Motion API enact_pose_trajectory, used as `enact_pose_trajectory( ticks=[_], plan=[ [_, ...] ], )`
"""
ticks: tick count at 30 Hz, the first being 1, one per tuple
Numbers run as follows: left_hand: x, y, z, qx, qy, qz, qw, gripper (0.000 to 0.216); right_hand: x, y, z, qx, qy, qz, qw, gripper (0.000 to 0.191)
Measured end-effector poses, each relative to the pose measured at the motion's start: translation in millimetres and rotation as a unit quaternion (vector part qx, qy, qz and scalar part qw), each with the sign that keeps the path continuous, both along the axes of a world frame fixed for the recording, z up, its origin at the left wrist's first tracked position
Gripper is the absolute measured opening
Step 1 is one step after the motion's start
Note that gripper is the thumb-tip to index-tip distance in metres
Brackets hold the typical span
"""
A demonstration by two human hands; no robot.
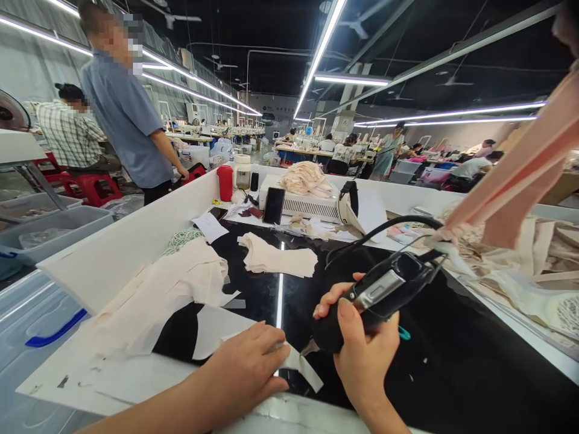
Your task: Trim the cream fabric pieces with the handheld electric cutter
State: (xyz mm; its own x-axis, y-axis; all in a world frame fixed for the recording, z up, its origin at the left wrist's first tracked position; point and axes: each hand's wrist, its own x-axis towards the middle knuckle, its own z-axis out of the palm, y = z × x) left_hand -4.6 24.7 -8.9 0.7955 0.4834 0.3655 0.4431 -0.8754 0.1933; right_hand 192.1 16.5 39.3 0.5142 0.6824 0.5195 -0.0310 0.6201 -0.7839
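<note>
My right hand (366, 343) is wrapped around a black corded electric hand tool (377, 295) with a silver plate on its side. Its rounded end points down and left, close to a strip of pale fabric. My left hand (248, 364) lies palm down, fingers spread loosely over a cut piece of white fabric (221, 328) on the black glossy tabletop (452, 355). Part of that piece is hidden under the fingers. Beyond my hands lies a small stack of cream cut pieces (278, 256). A larger heap of cream fabric (172, 280) sits to the left.
A phone (274, 205) leans on a white box (307, 208) topped with fabric. A red cup (224, 183) and a jar (242, 172) stand behind. Pink fabric strips (520, 169) hang at right near the tool's cord (380, 228). A person (126, 114) stands left beyond the white side panel.
</note>
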Motion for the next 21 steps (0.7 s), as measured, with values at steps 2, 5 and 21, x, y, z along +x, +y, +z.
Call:
enact_pose_trajectory(
  ticks=[2,5,21],
  plan=[
    [-1,0,-0.6,0.001,0.005,0.000,1.000,0.041,1,0,-1.2,-0.001,-0.008,0.007,1.000,0.035],
    [-2,0,0.1,0.003,0.008,-0.002,1.000,0.041,1,0,-2.3,-0.005,-0.009,0.010,1.000,0.037],
    [6,-8,3.4,0.030,0.056,0.009,0.998,0.051,-2,-4,1.5,-0.001,0.002,0.004,1.000,0.037]
  ],
)
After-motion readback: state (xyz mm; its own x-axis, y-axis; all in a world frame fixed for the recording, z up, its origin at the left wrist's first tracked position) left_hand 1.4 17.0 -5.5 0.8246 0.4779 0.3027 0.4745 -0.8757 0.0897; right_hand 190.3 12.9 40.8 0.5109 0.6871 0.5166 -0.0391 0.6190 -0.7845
